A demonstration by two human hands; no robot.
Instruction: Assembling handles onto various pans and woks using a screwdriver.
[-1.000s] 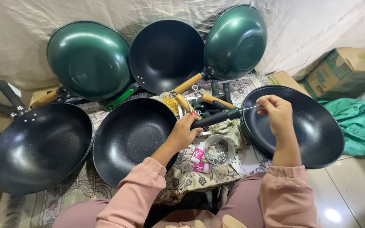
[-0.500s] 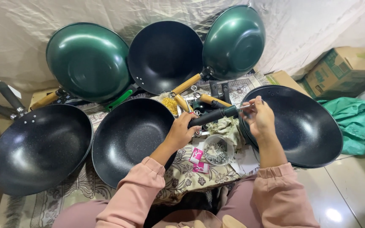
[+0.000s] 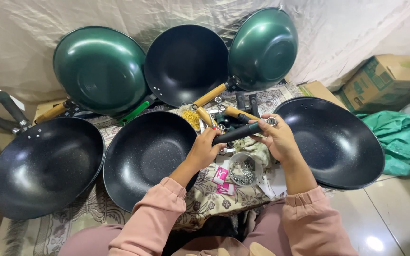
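Observation:
My left hand [image 3: 204, 150] grips the near end of a black pan handle [image 3: 236, 134] that lies slanted between both hands. My right hand [image 3: 276, 138] holds its far end, fingers on a small metal ring [image 3: 271, 121] at the tip. Below the hands a small white bowl [image 3: 243, 168] holds several small metal screws. A black wok [image 3: 145, 156] lies left of my left hand. Another black wok [image 3: 335, 142] lies right of my right hand.
A third black wok [image 3: 43, 166] with dark handles sits far left. Two green woks [image 3: 98, 68] [image 3: 262, 47] and a black one [image 3: 186, 64] lean on the draped cloth behind. Loose wooden handles [image 3: 209, 97] lie in the middle. Cardboard box [image 3: 385, 83] and green cloth [image 3: 399, 137] at right.
My right hand has come down and left from over the right wok, closing on the tip of the black handle. The left hand has kept its grip.

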